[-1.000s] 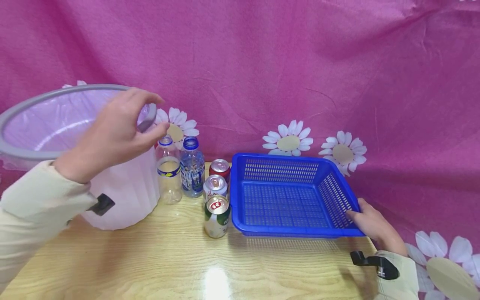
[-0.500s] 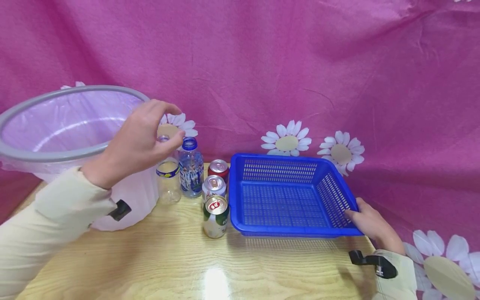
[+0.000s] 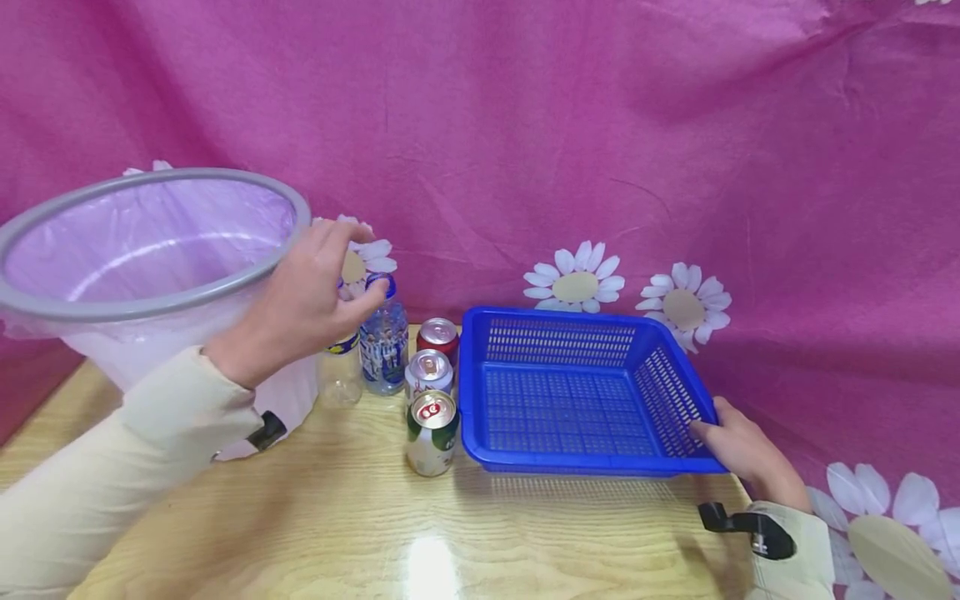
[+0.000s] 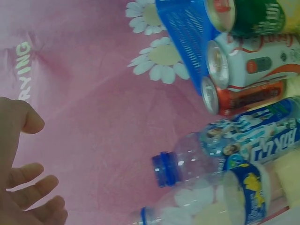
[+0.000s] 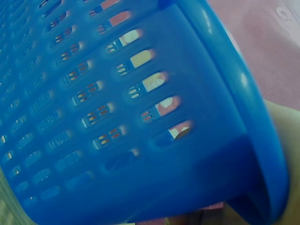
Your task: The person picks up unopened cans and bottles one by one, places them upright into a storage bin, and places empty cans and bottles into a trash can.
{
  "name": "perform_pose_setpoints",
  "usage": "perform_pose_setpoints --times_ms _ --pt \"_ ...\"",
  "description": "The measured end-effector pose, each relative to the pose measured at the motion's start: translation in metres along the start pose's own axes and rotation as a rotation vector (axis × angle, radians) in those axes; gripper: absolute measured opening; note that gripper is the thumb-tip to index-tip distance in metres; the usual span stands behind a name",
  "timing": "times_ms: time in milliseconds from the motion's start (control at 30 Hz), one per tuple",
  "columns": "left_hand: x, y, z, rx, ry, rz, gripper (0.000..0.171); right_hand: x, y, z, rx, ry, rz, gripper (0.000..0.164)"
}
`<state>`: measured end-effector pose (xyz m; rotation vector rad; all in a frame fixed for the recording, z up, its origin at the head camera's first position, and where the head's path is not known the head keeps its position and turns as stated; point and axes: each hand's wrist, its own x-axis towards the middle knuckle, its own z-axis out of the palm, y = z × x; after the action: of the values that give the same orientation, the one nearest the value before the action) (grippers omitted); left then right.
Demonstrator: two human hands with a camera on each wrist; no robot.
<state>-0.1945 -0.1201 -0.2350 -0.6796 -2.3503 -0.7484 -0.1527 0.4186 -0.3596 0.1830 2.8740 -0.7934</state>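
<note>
My left hand hovers beside the bin, above the bottles, with thumb and fingers spread apart and nothing between them. In the left wrist view that hand is apart from the bottles. In the head view it partly hides a clear plastic bottle with a blue and yellow band. Next to it stands an uncapped plastic bottle with a blue neck and printed label. My right hand grips the right rim of a blue plastic basket, thumb over the rim; most fingers are hidden behind it.
A large pale bin with a grey rim and purple liner stands at left. Between bottles and basket are a red can, a white can and a green-and-white can. A pink flowered cloth hangs behind the wooden table.
My left hand has moved right and slightly down, from over the bin's rim to above the bottles. My right hand keeps its grip on the basket, which has stayed in place.
</note>
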Motion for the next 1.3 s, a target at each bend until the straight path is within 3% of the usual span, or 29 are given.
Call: perform_pose_setpoints --times_ms 167,400,533,1000,1300 --pt "-0.003 -0.005 0.009 0.023 0.003 -0.01 0.046 0.001 0.0 0.0 -0.003 0.006 -0.011 0.046" --pt "-0.003 -0.012 0.021 0.024 -0.025 -0.097 0.05 0.001 0.001 0.0 -0.019 0.008 -0.003 0.049" --pt "-0.004 -0.015 0.027 0.033 -0.036 -0.098 0.05 0.001 0.001 0.0 -0.016 0.012 -0.002 0.047" --pt "-0.006 -0.027 0.038 0.018 -0.049 -0.192 0.057 0.002 0.001 0.0 0.003 -0.009 0.019 0.047" --pt "-0.003 -0.033 0.045 0.058 -0.062 -0.224 0.058 0.002 0.001 0.001 0.012 -0.014 0.024 0.049"
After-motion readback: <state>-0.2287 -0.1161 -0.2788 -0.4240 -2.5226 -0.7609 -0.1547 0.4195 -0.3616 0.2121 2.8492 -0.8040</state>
